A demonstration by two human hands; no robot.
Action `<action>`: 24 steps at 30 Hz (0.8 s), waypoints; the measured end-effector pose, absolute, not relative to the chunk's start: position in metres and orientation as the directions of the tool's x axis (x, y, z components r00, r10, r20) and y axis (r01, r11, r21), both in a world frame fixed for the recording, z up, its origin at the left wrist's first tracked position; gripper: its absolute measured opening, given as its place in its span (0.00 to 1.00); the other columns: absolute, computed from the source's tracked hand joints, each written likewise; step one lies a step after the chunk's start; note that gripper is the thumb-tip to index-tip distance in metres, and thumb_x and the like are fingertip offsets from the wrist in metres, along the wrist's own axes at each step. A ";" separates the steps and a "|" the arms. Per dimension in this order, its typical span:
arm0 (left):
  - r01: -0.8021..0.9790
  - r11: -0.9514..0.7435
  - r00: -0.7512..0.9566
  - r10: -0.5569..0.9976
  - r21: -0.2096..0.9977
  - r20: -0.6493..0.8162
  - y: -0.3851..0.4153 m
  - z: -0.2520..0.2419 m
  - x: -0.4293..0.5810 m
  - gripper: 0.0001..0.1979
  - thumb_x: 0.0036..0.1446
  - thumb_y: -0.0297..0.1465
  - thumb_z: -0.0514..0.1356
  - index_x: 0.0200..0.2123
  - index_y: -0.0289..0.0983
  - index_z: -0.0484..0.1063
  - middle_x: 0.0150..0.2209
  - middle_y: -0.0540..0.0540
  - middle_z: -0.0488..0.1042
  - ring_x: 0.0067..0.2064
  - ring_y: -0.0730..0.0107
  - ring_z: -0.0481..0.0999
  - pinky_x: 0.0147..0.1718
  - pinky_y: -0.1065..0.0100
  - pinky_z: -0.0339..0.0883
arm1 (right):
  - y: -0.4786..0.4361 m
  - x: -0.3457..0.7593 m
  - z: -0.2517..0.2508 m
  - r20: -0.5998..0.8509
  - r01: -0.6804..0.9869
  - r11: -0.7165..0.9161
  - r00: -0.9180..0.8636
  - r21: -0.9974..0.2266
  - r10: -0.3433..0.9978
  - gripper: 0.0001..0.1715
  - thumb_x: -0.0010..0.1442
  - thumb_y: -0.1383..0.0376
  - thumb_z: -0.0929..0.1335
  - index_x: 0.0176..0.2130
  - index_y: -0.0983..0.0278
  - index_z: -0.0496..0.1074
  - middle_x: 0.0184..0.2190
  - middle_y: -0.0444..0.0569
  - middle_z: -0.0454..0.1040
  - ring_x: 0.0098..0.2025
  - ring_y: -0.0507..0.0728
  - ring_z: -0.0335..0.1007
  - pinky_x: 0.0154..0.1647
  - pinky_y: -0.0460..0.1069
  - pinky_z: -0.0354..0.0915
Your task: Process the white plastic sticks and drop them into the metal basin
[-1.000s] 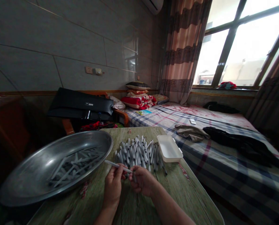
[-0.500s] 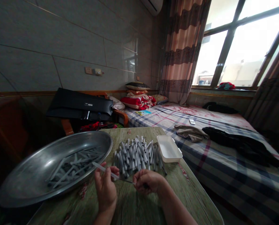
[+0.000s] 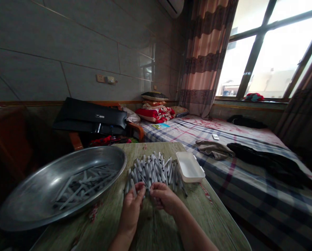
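Observation:
A pile of several grey-white pen barrels (image 3: 154, 171) lies on the green wooden table (image 3: 156, 230). My left hand (image 3: 132, 208) and my right hand (image 3: 164, 198) meet at the near edge of that pile. The fingers of both are curled and pinched around thin pen parts, too small to tell apart. A big steel basin (image 3: 41, 195) at the left holds several more pen pieces (image 3: 86, 183). A white plastic tray (image 3: 189, 166) sits to the right of the pile.
A bed with a plaid sheet (image 3: 245, 181) and dark clothes (image 3: 271, 160) runs along the table's right side. A black case (image 3: 89, 116) lies on a wooden chair behind the basin. Folded bedding (image 3: 154, 111) is stacked by the curtain and window.
My left hand held a pen out toward the basin; that pen is gone from it. Both hands have come together at the near edge of the pile.

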State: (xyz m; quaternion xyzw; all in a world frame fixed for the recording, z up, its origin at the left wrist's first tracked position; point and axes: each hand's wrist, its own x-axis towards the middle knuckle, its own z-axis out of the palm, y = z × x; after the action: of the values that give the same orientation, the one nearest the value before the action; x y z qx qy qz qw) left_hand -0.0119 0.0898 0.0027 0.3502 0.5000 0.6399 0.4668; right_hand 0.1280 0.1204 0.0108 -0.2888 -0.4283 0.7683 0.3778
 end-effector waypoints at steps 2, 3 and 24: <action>-0.338 0.029 -0.192 0.976 0.941 -0.099 0.091 -0.002 -0.007 0.24 0.41 0.44 0.69 0.38 0.35 0.74 0.30 0.47 0.76 0.30 0.66 0.75 0.31 0.67 0.68 | 0.118 0.123 0.009 -0.136 -0.288 -0.345 -0.557 -0.893 0.819 0.19 0.44 0.57 0.75 0.29 0.63 0.64 0.13 0.32 0.55 0.13 0.44 0.41 0.14 0.43 0.34; -0.371 0.071 -0.150 0.979 0.926 -0.135 0.091 -0.003 -0.005 0.23 0.41 0.44 0.69 0.38 0.35 0.74 0.30 0.47 0.77 0.30 0.66 0.76 0.31 0.67 0.68 | 0.118 0.122 0.007 -0.146 -0.267 -0.345 -0.561 -0.900 0.815 0.20 0.44 0.56 0.75 0.29 0.63 0.65 0.13 0.32 0.54 0.13 0.43 0.41 0.14 0.43 0.35; -0.758 0.059 -0.253 0.891 0.649 -0.376 0.106 -0.010 -0.016 0.05 0.50 0.22 0.57 0.30 0.37 0.69 0.30 0.45 0.79 0.33 0.67 0.80 0.31 0.67 0.74 | 0.124 0.120 -0.001 -0.125 -0.512 -0.410 -0.501 -0.755 0.856 0.18 0.40 0.78 0.65 0.34 0.71 0.72 0.29 0.53 0.77 0.29 0.55 0.74 0.34 0.50 0.68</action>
State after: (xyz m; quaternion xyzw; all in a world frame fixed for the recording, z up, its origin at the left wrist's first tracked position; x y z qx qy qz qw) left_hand -0.0163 0.1060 -0.0097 0.0825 0.4034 0.6810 0.6056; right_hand 0.1201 0.1240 -0.0008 -0.2576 -0.3345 0.7991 0.4280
